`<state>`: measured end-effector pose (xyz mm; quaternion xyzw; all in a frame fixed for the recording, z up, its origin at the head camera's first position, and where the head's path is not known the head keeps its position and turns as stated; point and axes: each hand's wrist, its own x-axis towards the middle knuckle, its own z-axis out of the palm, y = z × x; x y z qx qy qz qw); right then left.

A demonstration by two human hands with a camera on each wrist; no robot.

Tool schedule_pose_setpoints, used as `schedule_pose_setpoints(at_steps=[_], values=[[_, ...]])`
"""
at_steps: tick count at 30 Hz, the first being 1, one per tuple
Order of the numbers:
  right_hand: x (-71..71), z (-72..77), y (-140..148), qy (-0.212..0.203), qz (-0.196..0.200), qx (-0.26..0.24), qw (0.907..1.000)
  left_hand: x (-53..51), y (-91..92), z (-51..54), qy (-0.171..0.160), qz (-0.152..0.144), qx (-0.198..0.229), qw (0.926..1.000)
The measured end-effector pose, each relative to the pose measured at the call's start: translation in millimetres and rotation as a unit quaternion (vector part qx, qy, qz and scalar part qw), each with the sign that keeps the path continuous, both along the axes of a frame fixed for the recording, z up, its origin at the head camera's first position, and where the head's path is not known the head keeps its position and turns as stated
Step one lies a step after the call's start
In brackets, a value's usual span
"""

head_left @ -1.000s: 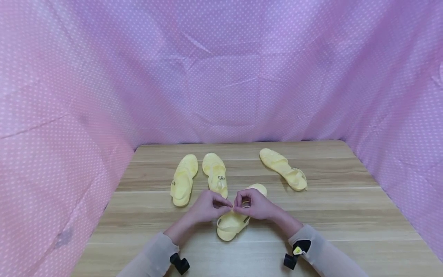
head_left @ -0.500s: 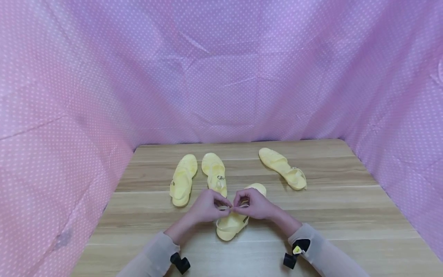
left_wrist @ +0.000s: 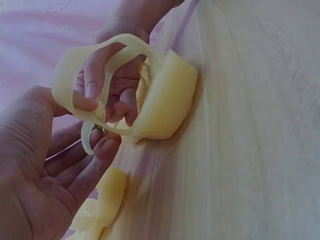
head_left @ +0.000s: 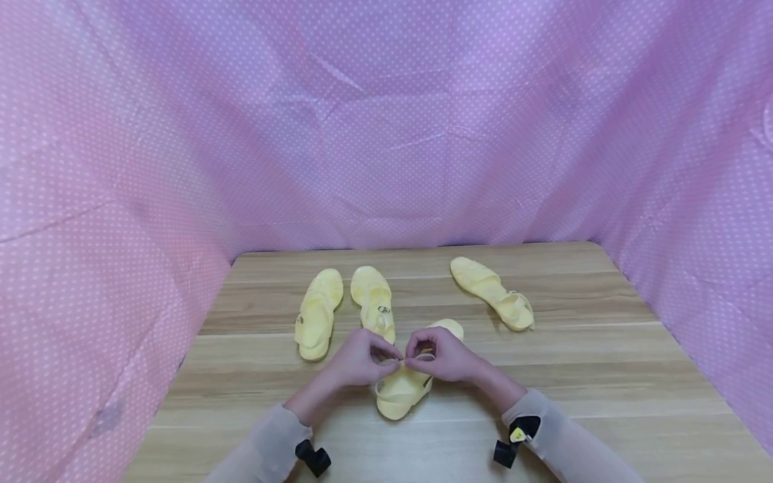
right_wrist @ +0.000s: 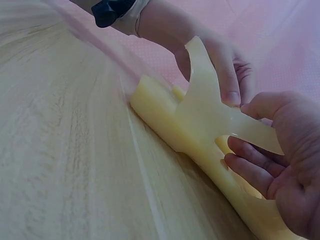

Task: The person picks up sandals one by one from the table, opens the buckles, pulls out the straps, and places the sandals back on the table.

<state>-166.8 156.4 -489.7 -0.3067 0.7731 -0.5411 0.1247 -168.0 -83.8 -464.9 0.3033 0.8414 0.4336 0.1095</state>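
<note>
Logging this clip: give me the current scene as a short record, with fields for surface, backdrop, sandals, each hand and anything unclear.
Surface: wood-look table
Backdrop: pink dotted cloth
Sandals: four, yellow
In hand: near sandal, toe pointing away and to the right
Others: left sandal and middle sandal side by side; right sandal apart
Left hand: pinches the near sandal's strap at the buckle
Right hand: holds the strap, opposite
Unclear: whether the buckle is fastened
</note>
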Motion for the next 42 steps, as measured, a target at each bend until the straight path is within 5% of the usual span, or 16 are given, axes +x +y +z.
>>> schedule_pose_setpoints(at_steps=[14, 31, 42], values=[[0.5, -0.5, 0.3, 0.001, 0.016, 0.002, 0.9999, 1.7, 0.8, -3.4, -0.012, 0.013, 0.006, 0.9998], [-0.6, -0.6, 1.2, -0.013, 0.022, -0.014, 0.9996, 5.3, 4.5, 2.0, 0.031, 0.000, -0.012, 0.9994], [0.4, -2.5, 2.1, 0.026, 0.019, 0.000, 0.9995, 5.7, 3.1, -2.4, 0.009, 0.021, 0.010, 0.9997]])
